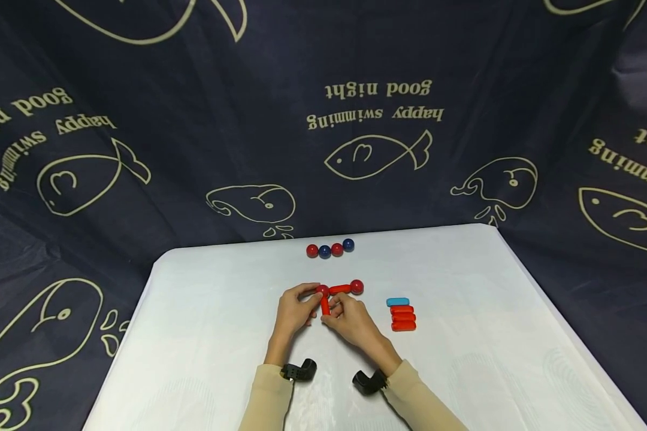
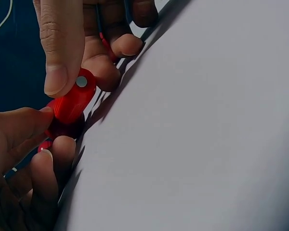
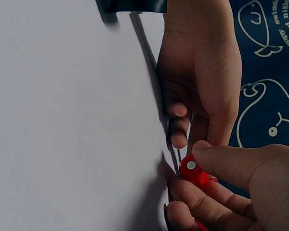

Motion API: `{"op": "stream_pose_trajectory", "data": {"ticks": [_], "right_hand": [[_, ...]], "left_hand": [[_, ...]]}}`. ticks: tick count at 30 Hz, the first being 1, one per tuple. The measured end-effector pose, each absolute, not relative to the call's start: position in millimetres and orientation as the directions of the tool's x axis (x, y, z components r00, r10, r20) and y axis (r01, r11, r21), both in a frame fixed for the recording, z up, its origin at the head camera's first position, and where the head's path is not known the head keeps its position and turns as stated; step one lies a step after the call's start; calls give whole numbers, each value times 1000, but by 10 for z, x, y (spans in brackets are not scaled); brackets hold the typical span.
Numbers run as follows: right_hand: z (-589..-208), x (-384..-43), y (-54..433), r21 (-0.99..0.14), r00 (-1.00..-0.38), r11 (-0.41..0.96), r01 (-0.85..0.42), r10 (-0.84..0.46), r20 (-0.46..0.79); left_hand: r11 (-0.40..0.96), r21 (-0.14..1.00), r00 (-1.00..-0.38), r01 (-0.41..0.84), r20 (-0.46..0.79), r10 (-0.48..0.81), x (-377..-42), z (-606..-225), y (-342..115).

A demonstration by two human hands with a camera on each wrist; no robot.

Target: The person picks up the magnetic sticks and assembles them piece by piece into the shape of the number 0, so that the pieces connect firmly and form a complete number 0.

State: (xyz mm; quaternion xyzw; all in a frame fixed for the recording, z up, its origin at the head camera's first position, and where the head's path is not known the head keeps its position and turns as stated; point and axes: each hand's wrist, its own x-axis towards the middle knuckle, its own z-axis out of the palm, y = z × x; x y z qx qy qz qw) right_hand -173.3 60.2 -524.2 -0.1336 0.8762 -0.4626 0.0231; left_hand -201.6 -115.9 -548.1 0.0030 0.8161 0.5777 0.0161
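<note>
Near the middle of the white table, my left hand (image 1: 294, 309) grips a red ball (image 1: 322, 290) between thumb and fingers. My right hand (image 1: 354, 323) pinches a short red rod (image 1: 325, 306) that points from this ball toward me. The rod's near end shows a round silver tip in the left wrist view, between the right thumb and finger (image 2: 103, 72). Off the ball's right side runs a second red rod (image 1: 339, 288), ending at another red ball (image 1: 357, 287). Fingers partly cover the joint at the gripped ball.
Behind the hands, red and blue balls (image 1: 324, 251) sit in a row. To the right lie a light-blue rod (image 1: 398, 302) and several red rods (image 1: 404, 318), stacked side by side. A dark printed cloth (image 1: 280, 120) hangs behind the table (image 1: 205, 335).
</note>
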Motion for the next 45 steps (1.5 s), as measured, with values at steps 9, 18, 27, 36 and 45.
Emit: {"op": "stream_pose_trajectory", "data": {"ticks": [9,18,27,36,45], "right_hand": [[-5187,-1783,616,-801,-945,542,-255,-316,87],[-4924,-2091,783,-739,-913,594,-319,-403,69],[-4754,-2639,1011,-697,-915,647,-309,-401,33],[-4757,-3106,1250,-712,-956,666,-221,-291,24],[-4916,-3358,1289,-739,-976,662,-124,-215,-29]], "left_hand": [[322,947,-999,-12,-21,25,-2030,-5470,-1171],[315,949,-999,-11,-24,35,-2033,-5470,-1183],[317,948,-999,-19,-32,36,-2035,-5462,-1180],[316,949,-999,10,-4,42,-2018,-5479,-1162],[329,944,-999,-11,-23,32,-2018,-5488,-1164]]}}
